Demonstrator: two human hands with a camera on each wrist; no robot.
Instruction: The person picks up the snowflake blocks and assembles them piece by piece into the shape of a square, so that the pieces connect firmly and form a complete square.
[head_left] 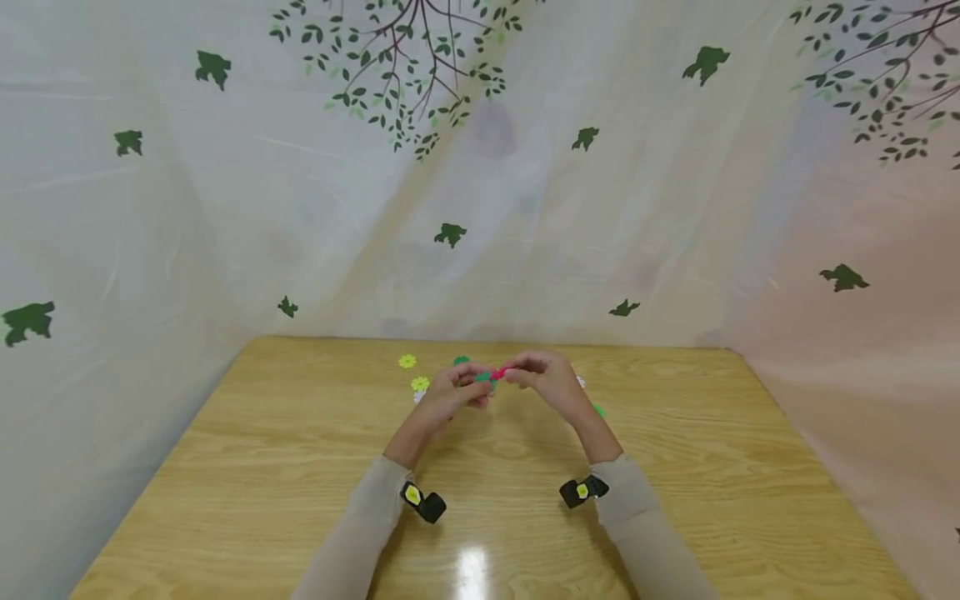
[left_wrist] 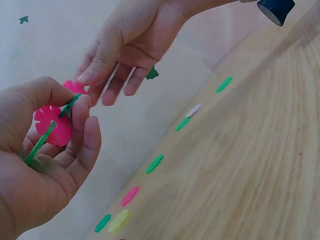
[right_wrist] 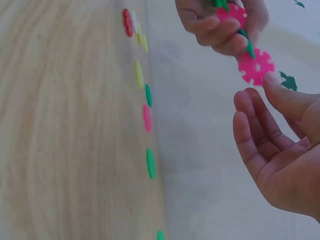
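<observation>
Close over the far part of the table, my left hand [head_left: 450, 396] holds a short chain of interlocked notched plastic discs. In the left wrist view, a pink disc [left_wrist: 54, 127] in that chain sits between green discs seen edge-on, one green disc [left_wrist: 40, 144] lying near the palm. My right hand [head_left: 557, 383] pinches the pink end disc [right_wrist: 256, 67] between thumb and fingers. This end disc meets a green disc [right_wrist: 246, 42] that my left fingers grip. Part of the chain is hidden behind the left fingers.
Loose flower-shaped discs lie along the table's far edge: yellow discs [head_left: 407, 361], a green disc [right_wrist: 151, 163], a pink disc [right_wrist: 147, 118], a red disc [right_wrist: 127, 23] and a white disc [left_wrist: 193, 110]. A printed curtain [head_left: 525, 250] hangs behind the wooden table [head_left: 300, 467].
</observation>
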